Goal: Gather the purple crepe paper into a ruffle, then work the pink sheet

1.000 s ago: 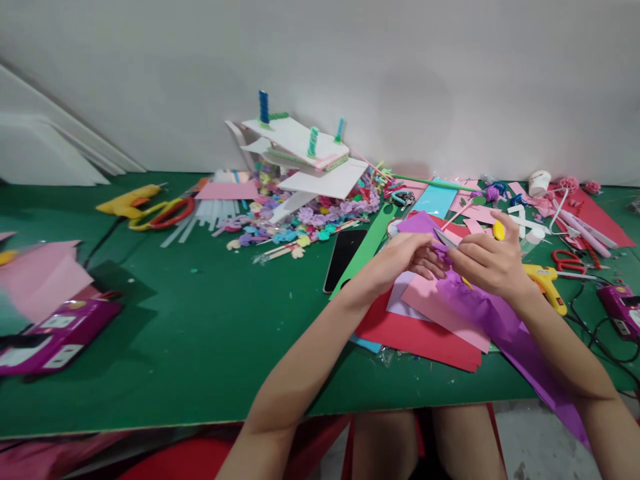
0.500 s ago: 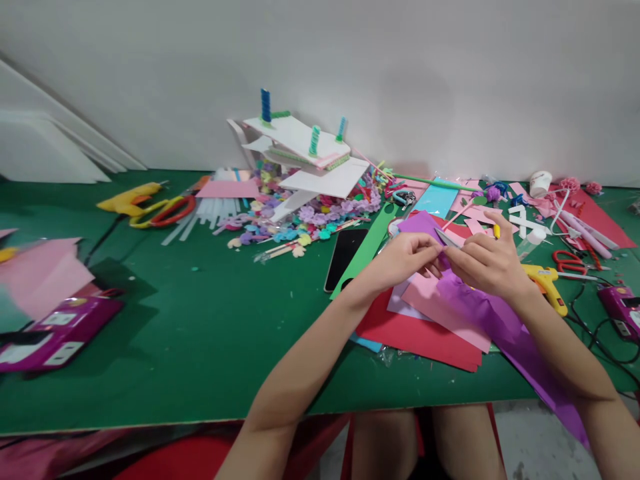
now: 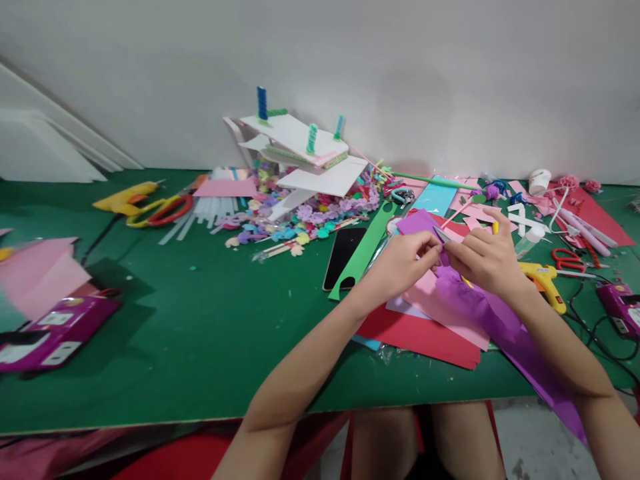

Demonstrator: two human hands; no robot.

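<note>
Both hands meet over the right half of the green tabletop point(image 3: 200, 333), above a stack of pink and red paper sheets point(image 3: 425, 333). The left hand point(image 3: 403, 261) pinches the near end of a long strip of purple crepe paper point(image 3: 500, 327) between thumb and fingertips, while the right hand point(image 3: 483, 259) grips a pair of scissors point(image 3: 445, 238) with yellow handles, blade tips pointing to 9 o'clock and touching the same purple end just beside the left fingertips. The purple strip trails from the hands toward 5 o'clock, under the right forearm and over the tabletop edge. At 9 o'clock from the left hand lies a black phone point(image 3: 345, 257), with a green paper strip point(image 3: 367, 250) between them. At 3 o'clock from the right hand rests a yellow glue gun point(image 3: 545, 283). Toward 11 o'clock stands a white foam-board model point(image 3: 305, 157) over a heap of small coloured flowers point(image 3: 305, 223). Far to 9 o'clock lie another glue gun point(image 3: 125, 198) and red scissors point(image 3: 167, 210).
</note>
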